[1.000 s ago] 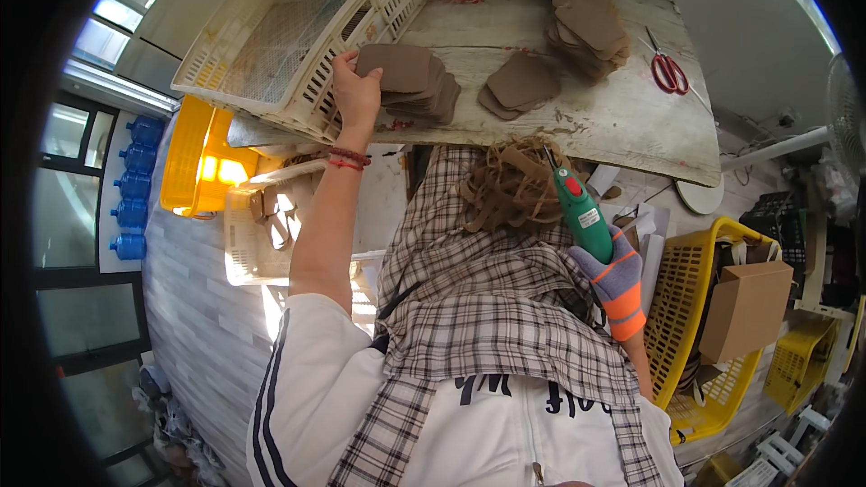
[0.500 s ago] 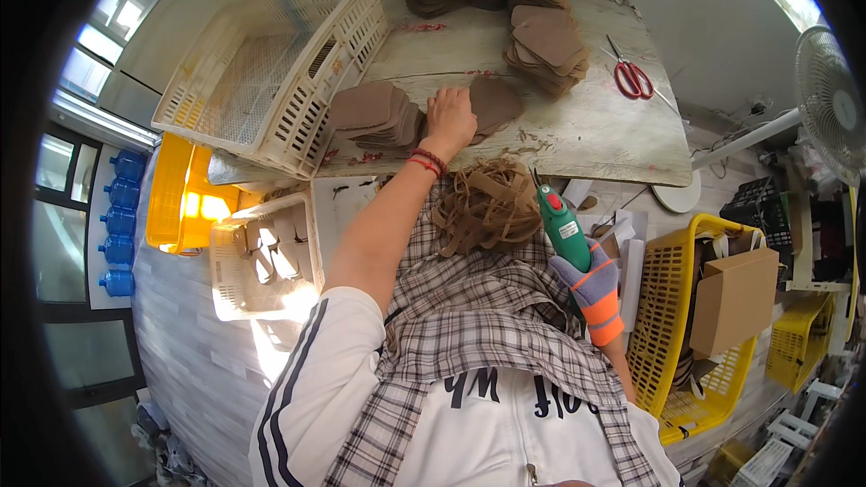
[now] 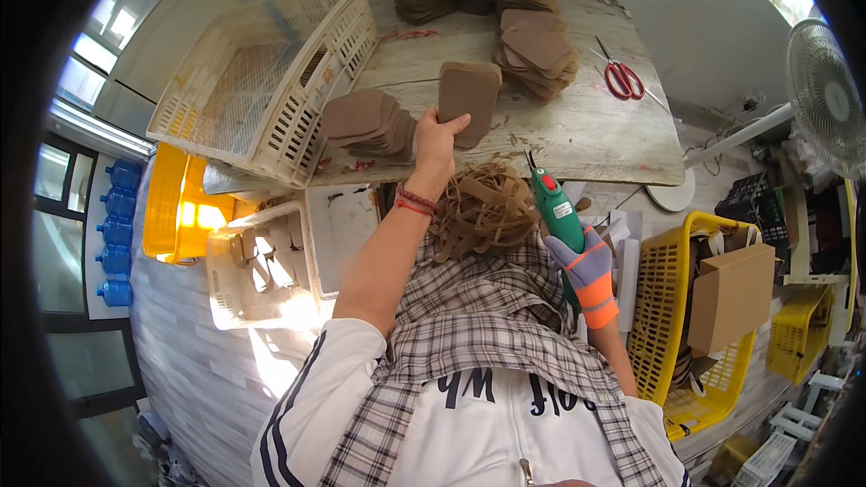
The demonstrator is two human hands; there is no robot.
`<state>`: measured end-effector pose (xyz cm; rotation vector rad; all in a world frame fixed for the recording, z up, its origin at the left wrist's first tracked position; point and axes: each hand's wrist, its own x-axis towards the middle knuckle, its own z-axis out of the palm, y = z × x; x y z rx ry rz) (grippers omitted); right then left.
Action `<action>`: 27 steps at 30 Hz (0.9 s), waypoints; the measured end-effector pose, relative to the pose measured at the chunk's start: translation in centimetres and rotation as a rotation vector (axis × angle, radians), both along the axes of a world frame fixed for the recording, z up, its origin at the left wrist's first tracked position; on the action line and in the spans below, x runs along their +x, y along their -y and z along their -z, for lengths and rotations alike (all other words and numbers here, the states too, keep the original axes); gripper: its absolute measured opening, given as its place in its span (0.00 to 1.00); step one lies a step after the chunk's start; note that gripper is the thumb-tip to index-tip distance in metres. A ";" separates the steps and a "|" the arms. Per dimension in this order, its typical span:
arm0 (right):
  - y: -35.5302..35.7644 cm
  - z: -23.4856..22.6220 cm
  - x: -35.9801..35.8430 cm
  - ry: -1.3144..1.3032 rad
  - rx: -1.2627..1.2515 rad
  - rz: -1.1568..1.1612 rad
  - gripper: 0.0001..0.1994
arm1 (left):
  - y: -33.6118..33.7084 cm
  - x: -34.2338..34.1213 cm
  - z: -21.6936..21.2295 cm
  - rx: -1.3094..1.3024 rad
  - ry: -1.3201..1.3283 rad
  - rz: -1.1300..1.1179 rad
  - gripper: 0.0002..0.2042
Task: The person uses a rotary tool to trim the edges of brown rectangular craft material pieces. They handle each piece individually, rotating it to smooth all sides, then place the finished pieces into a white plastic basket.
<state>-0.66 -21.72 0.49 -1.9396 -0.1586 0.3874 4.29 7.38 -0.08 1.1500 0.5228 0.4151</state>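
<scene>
Head view, me watching: pale crate at table's left end, brown stack beside it, bare left hand pinching brown pieces over table, tangled strips at lap, green tool gripped in gloved right hand, red-handled scissors farther right.

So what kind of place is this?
Probably a small workshop: there are stacks of brown pieces in matching shapes on a worn table, a green handheld tool in the right hand, and a big yellow basket nearby.

The white top bears dark lettering; the green tool, a label.
</scene>
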 end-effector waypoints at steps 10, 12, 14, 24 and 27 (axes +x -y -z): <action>-2.3 -4.5 0.7 -0.187 0.261 -0.002 0.23 | 5.0 -1.7 -3.1 -0.660 0.509 -0.068 0.15; -2.3 -5.0 0.7 -0.195 0.255 -0.002 0.23 | 5.2 -1.6 -3.0 -0.714 0.511 -0.075 0.15; -2.4 -5.2 0.7 -0.203 0.263 -0.003 0.23 | 5.5 -1.4 -2.9 -0.772 0.516 -0.082 0.16; -2.3 -5.7 0.6 -0.217 0.305 -0.012 0.21 | 7.0 -1.8 -3.4 -0.876 0.449 -0.069 0.19; -2.2 -5.8 0.7 -0.208 0.306 -0.010 0.21 | 7.5 -2.1 -3.2 -0.846 0.423 -0.045 0.18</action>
